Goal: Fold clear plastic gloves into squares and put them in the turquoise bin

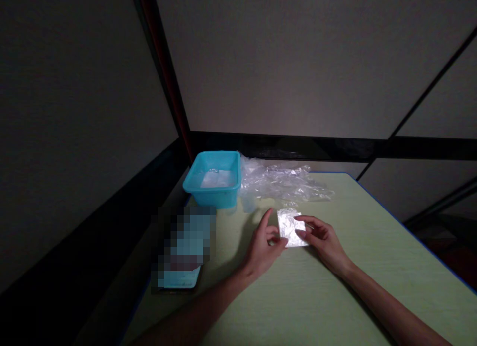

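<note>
Between my two hands is a small flat square packet (pixel 291 229) with a shiny, crinkled clear wrapping over something white. My left hand (pixel 264 246) grips its lower left edge with the thumb, while the index finger points up and away from it. On the right side, my right hand (pixel 323 239) pinches the packet, thumb and index finger lying on its face. The packet is held just above the table, its front tilted towards me. What is inside the wrapping cannot be made out.
A light blue plastic basket (pixel 212 197) with white, clear-wrapped pieces inside stands at the back left. Beside it lies a heap of crumpled clear plastic bags (pixel 283 182). A phone-like device (pixel 182 279), mostly blurred out, lies at the left edge of the pale green table (pixel 357 227). Walls enclose the back and left.
</note>
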A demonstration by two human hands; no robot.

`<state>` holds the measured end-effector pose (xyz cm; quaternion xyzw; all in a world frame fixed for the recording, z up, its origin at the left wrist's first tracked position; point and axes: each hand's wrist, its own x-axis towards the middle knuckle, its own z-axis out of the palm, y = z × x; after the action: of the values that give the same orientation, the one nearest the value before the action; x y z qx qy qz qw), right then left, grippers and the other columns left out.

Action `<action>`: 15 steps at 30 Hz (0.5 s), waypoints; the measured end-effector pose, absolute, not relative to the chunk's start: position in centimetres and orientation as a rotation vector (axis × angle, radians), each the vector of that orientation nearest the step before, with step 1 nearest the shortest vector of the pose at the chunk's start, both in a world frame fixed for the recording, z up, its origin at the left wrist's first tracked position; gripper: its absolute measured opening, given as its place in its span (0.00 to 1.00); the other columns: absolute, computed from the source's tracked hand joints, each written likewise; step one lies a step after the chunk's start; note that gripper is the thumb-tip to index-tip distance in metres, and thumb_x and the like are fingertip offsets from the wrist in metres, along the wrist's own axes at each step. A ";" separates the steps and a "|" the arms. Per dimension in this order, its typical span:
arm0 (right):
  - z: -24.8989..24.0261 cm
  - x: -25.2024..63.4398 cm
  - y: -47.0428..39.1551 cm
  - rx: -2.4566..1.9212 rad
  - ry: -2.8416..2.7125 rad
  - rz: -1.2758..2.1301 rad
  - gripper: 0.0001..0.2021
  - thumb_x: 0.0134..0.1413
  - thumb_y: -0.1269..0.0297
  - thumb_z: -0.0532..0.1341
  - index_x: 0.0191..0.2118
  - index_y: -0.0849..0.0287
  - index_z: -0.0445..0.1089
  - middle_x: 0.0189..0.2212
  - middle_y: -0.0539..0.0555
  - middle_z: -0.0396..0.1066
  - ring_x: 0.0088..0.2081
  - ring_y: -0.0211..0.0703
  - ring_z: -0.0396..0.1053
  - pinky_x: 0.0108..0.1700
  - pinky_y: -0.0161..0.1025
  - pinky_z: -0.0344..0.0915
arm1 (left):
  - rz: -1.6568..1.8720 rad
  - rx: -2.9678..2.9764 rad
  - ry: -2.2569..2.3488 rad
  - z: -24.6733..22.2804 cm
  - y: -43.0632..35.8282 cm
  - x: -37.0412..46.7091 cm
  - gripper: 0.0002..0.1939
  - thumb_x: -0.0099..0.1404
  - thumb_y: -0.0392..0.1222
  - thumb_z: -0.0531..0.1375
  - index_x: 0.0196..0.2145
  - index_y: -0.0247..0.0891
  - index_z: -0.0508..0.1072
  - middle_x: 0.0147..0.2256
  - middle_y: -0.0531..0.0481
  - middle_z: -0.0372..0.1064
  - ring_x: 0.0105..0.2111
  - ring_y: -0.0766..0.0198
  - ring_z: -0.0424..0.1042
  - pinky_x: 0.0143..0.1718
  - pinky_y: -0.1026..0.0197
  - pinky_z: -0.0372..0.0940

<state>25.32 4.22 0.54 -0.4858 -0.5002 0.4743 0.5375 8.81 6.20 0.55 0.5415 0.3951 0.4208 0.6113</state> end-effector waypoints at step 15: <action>0.2 25.5 4.3 -1.242 -1.014 1.104 0.14 0.39 0.58 0.67 0.36 0.54 0.74 0.29 0.52 0.70 0.29 0.43 0.64 0.30 0.38 0.59 | 1.037 1.753 1.031 0.3 5.4 7.4 0.25 0.55 0.31 0.56 0.52 0.39 0.59 0.37 0.47 0.67 0.35 0.62 0.69 0.33 0.60 0.68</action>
<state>25.49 4.34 0.15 -0.5276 -0.4308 0.4687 0.5626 7.40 5.39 0.27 0.6983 0.4105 0.4131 0.4163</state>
